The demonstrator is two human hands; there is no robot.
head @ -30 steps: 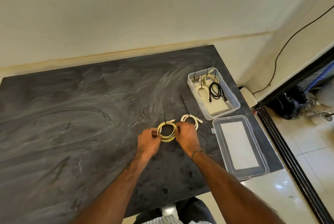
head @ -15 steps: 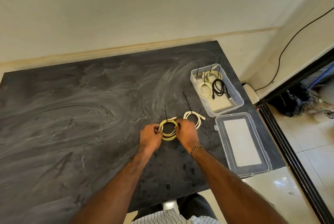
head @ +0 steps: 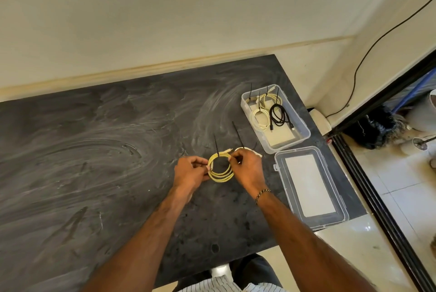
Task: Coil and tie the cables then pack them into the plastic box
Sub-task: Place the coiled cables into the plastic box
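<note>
- Left hand (head: 188,173) and right hand (head: 247,169) pinch opposite sides of a yellow coil (head: 220,166); right hand hides most of a white coil (head: 258,154) behind it
- No readable writing anywhere

Left grip (head: 191,171), right grip (head: 246,169) curled

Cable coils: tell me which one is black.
The black coil lies in the plastic box, on its right side, beside pale cream coils. The yellow coil held by both hands and the white one behind it are light-coloured.
</note>
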